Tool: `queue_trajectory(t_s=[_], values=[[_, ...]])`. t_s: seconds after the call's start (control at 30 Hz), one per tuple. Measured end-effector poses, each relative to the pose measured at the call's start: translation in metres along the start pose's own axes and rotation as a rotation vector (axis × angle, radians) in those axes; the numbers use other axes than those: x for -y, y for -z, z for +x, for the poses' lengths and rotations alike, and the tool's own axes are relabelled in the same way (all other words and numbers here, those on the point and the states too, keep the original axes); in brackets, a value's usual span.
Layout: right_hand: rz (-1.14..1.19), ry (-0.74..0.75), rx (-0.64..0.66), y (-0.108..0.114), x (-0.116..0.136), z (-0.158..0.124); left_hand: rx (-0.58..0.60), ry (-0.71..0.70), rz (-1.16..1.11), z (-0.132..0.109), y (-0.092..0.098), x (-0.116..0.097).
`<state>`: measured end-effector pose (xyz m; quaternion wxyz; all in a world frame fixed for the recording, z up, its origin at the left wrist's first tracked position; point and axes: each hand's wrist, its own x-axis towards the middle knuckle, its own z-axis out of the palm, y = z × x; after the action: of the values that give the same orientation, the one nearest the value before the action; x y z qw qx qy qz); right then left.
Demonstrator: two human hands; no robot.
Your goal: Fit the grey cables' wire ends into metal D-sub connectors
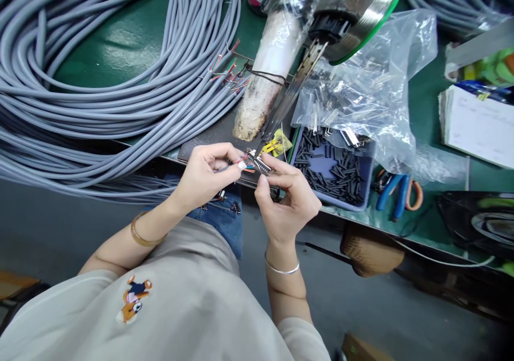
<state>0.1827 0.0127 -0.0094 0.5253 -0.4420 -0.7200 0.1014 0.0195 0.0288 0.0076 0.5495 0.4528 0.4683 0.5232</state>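
While both hands meet just over the near edge of the green table (128, 45), the left hand (204, 176) pinches a cable end (244, 164) between thumb and forefinger, with thin red and blue wires poking out of it. The right hand (287, 200) is closed on a small pin connector (260, 162), held right against those wire tips. Just beyond the fingers lie a yellow tag (277, 144) and a dark plate. Beside the right hand sits a blue tray (363, 203) of short black sleeves (333, 171), with blue-handled cutters (395, 189) just to its right. A crumpled plastic bag (369, 77) of small parts droops over the tray's far rim. Behind the connector a white wrapped cylinder (269, 72) leans in, crowding the work. Farther back stands a green-flanged spool (361, 21). A thick bundle of grey cables (80, 98) sweeps across the left of the table, and a paper pad (477, 125) lies far right.
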Motion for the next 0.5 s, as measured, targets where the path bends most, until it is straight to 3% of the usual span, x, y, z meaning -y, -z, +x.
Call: queue_trajectory(t_s=[0.27, 0.5], values=[[-0.074, 0.092, -0.018, 0.0003, 0.0030, 0.0033, 0.006, 0.021, -0.001, 0.0018, -0.0001, -0.0035], [-0.096, 0.086, -0.020, 0.0008, 0.0005, -0.0037, 0.004, 0.072, -0.016, 0.0017, -0.0012, -0.0006]])
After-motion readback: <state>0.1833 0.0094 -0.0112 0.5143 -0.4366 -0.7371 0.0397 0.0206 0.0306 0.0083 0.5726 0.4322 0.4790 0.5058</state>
